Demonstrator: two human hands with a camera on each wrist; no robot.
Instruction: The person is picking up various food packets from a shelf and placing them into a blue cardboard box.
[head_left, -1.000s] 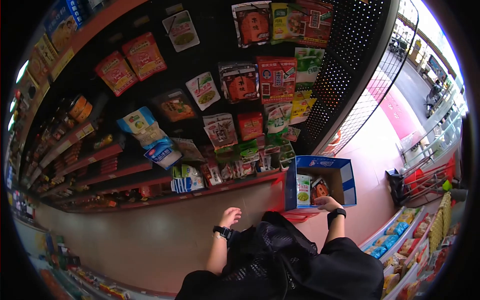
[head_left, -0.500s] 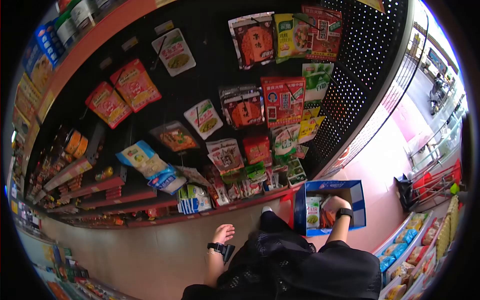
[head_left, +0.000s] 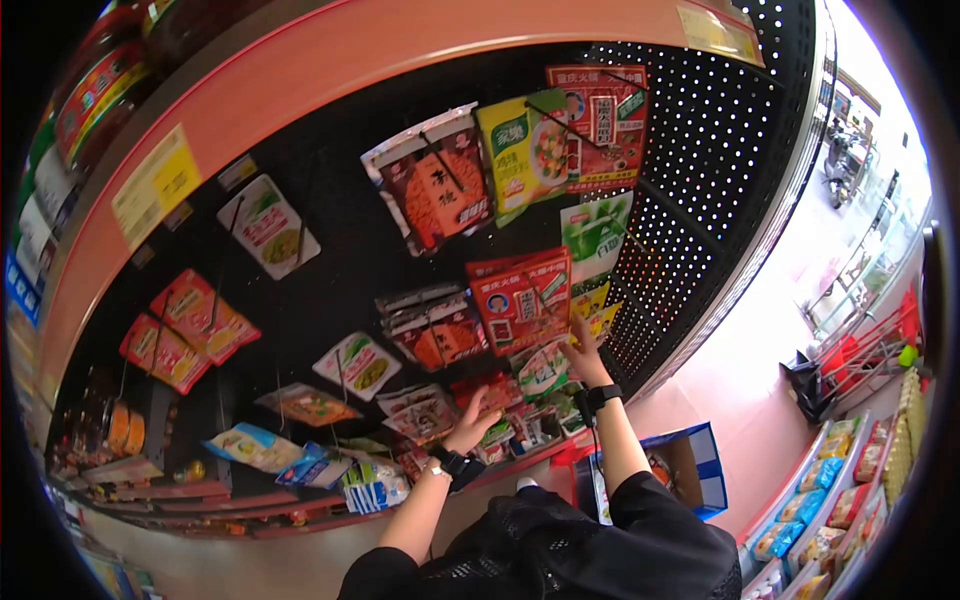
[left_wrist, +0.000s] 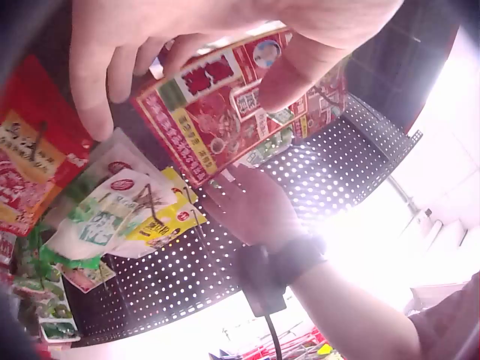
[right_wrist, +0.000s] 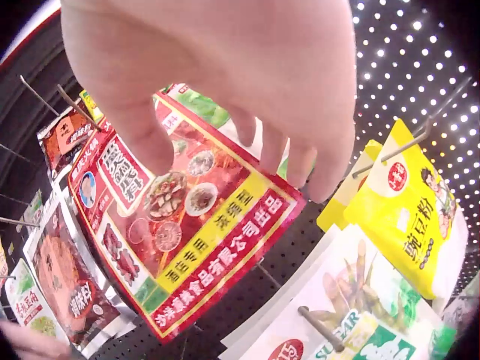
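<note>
My right hand (head_left: 588, 362) is raised to the lower right edge of a red hotpot seasoning packet (head_left: 522, 300) hanging on the rack. In the right wrist view, its thumb overlaps the front of the packet (right_wrist: 172, 217), and the fingers reach past the packet's side. Further left and lower, my left hand (head_left: 468, 430) has its fingers spread, holding nothing, in front of the lower hanging packets. A yellow packet (right_wrist: 409, 217) and a white sugar packet (right_wrist: 330, 300) hang close by my right hand. Dark-edged red packets (head_left: 435, 330) hang just left of the hotpot packet.
A blue box (head_left: 710, 470) with packets inside stands low at the right, partly behind my right arm. A perforated black side panel (head_left: 690, 200) closes the rack's right end. Overhead runs a red shelf edge (head_left: 330, 60). Bagged goods (head_left: 800, 505) fill shelves at lower right.
My right hand has left the blue box and come up to the red hotpot packet. The left hand has risen toward the rack. The head view is now closer to the hanging packets.
</note>
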